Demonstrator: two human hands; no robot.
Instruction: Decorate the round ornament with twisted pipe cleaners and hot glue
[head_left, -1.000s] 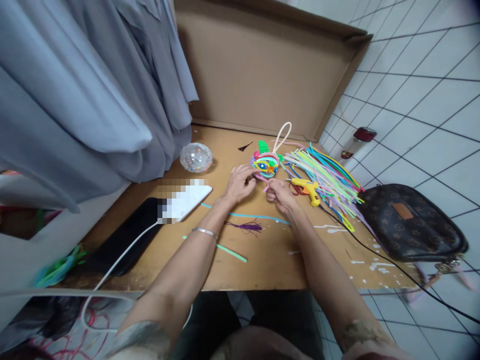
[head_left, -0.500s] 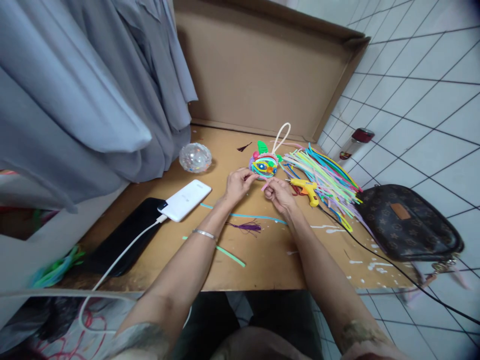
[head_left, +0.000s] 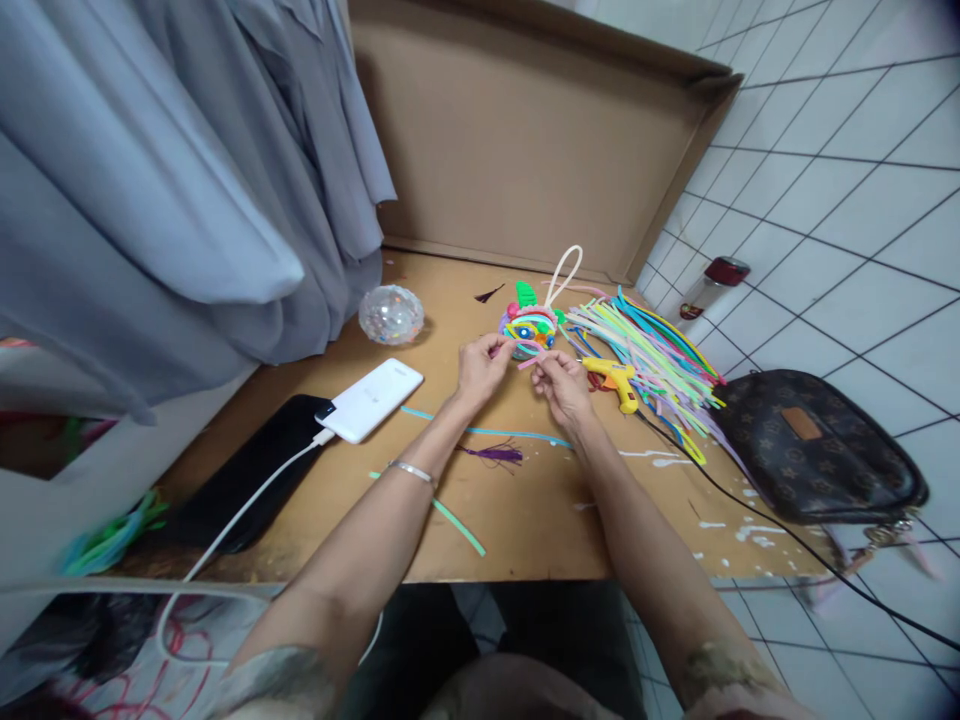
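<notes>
Between my hands a short pink craft strip (head_left: 527, 344) is stretched in a slight arch. My left hand (head_left: 484, 366) pinches its left end, and my right hand (head_left: 562, 385) pinches it near the right end, where a bit sticks out. Just behind the strip stands a colourful round ornament (head_left: 531, 325) with a yellow-rimmed eye shape, a green leaf-like piece and a cream cord loop (head_left: 564, 275) on top. The strip and fingers partly cover its lower front; whether the strip touches it I cannot tell. A yellow glue gun (head_left: 616, 380) lies right of my right hand.
Bundled coloured strips (head_left: 645, 345) lie at the right, beside a brown patterned bag (head_left: 825, 445). A clear ball (head_left: 391, 315), a white power bank (head_left: 375, 398) with cable, and a purple tassel (head_left: 495, 454) are on the table. A cardboard wall (head_left: 525, 140) stands behind; grey cloth (head_left: 225, 180) hangs left.
Both hands have shifted slightly, raising the pink strip and bending it into an arch in front of the ornament. The green strip near my left forearm has moved slightly towards the table's front edge.
</notes>
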